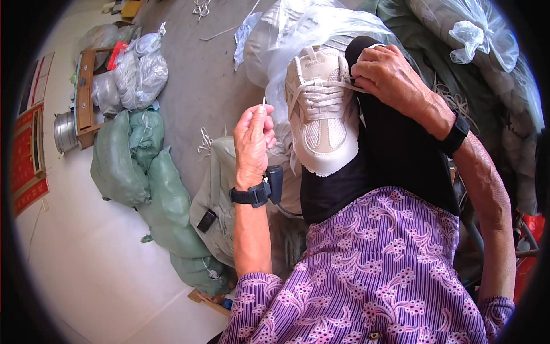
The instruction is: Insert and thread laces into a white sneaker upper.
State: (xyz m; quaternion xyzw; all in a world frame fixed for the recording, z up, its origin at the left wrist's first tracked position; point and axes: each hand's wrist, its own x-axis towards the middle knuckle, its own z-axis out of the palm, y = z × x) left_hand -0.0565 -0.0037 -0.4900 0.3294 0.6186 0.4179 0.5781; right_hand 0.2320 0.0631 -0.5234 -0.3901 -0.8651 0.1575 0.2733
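A beige and white sneaker [325, 140] rests on my black-trousered lap, its toe toward me. A cream shoelace [321, 98] crosses its tongue in several rows. To the sneaker's right, my right hand [388, 74] is closed on a stretch of the lace that comes out from the upper eyelets. Left of the shoe and apart from it, my left hand [254, 135] pinches a thin white lace end that sticks up past the thumb. Both wrists wear black bands.
Clear plastic bags [275, 34] lie beyond the shoe, and more wrapped bundles [487, 34] stand at the right. Green sacks [172, 200] line the wall on the left. Near a wooden cabinet [86, 92] are white bags and a metal pot [65, 132]. Loose laces [203, 140] lie about.
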